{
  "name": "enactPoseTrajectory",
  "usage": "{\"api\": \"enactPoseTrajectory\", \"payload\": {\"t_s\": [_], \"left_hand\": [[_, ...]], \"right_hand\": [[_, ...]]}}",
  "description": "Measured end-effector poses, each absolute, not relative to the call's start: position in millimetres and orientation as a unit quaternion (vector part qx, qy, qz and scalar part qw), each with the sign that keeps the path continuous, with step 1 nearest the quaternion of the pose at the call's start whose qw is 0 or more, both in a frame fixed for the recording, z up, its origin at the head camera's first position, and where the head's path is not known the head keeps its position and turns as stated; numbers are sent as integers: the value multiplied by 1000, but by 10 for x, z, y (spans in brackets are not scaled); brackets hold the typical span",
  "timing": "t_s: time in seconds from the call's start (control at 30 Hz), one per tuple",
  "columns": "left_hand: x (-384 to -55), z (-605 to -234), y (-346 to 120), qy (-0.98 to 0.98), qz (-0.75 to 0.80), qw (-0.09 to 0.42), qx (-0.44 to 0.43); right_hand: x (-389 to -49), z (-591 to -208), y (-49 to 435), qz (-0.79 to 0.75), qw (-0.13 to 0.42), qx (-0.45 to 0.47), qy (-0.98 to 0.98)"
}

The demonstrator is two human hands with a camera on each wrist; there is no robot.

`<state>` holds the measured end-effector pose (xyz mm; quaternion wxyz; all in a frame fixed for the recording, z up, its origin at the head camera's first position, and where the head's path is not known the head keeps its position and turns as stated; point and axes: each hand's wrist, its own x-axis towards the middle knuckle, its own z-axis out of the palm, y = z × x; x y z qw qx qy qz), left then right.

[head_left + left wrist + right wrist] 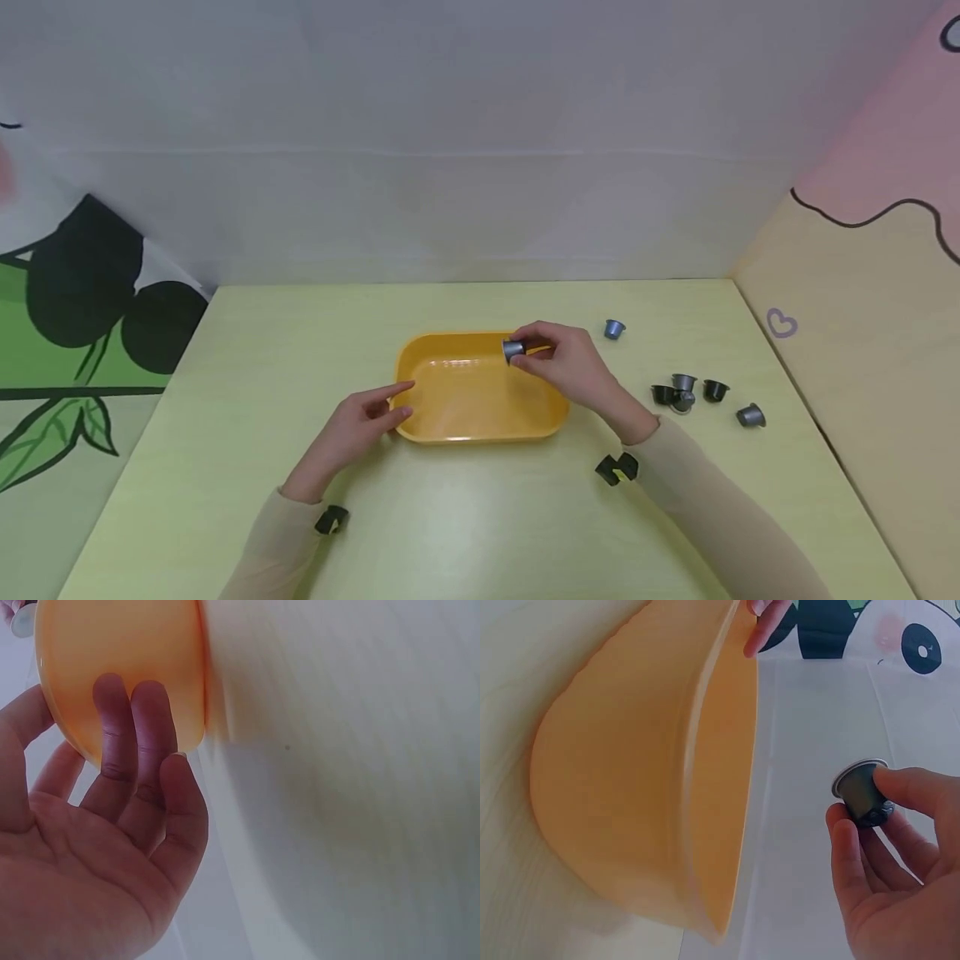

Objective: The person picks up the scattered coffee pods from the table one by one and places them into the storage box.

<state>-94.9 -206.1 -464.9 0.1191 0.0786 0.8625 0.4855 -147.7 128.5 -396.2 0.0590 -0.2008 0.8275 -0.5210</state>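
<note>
A dark coffee capsule (pixel 862 793) with a silvery rim is pinched between the thumb and fingers of my right hand (pixel 566 362). That hand holds it above the right back part of a yellow tray (pixel 480 439), higher than the tray's rim. My left hand (pixel 363 425) holds the tray's left end. Its thumb and index finger reach over the rim, while other fingers (pixel 154 720) lie against the outer wall. The bare tray floor shows in the head view.
On the table right of the tray lie several more capsules: a blue one (pixel 614 329) farther back, a small cluster (pixel 683 383), a black one (pixel 716 390) beside it and a grey one (pixel 751 416) near the right edge. Walls border the table behind and at right.
</note>
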Motion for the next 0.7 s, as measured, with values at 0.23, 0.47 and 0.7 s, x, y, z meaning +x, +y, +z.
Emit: {"api": "enactPoseTrajectory", "payload": {"t_s": [0.23,0.47,0.7], "left_hand": [[-952,-4662,-2071,861,488,125,75],[-960,-4676,-2066,863,483,132,70],[-976,-4668,-2050,861,484,144,69]], "right_hand": [[-1591,-3932,1115,-511,71,-221,828],[-1750,-3868,948,-505,87,-242,824],[-1934,-3841,762,-528,101,-243,807]]}}
